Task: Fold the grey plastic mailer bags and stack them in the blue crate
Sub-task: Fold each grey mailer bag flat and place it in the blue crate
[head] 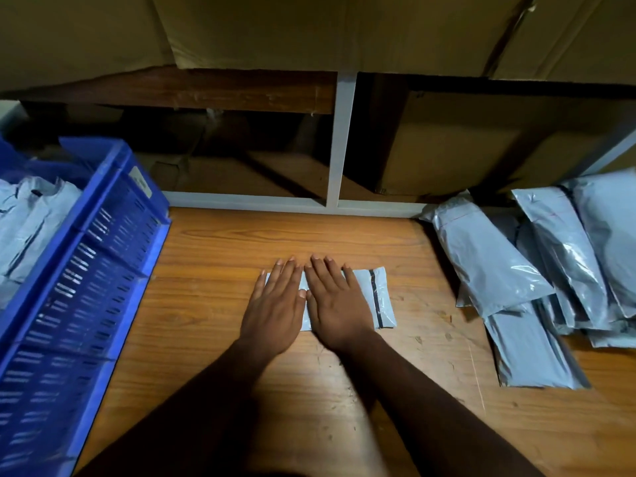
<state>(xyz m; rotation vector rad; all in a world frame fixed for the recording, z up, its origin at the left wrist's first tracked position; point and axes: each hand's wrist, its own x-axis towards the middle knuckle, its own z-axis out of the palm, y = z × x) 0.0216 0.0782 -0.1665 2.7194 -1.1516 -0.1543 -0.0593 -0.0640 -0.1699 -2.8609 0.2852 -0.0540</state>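
A folded grey mailer bag [382, 297] with a dark adhesive strip near its right end lies flat on the wooden table. My left hand [275, 304] and my right hand [335, 304] lie side by side on it, palms down, fingers straight, pressing it flat. Most of the bag is hidden under them. The blue crate [86, 270] stands at the left edge, and folded grey bags [24, 218] sit inside it. A pile of unfolded grey mailer bags [537, 280] lies at the right.
The wooden table [213, 304] ends at a white shelf frame [339, 149] at the back. Cardboard boxes [464, 149] fill the shelf behind and above it.
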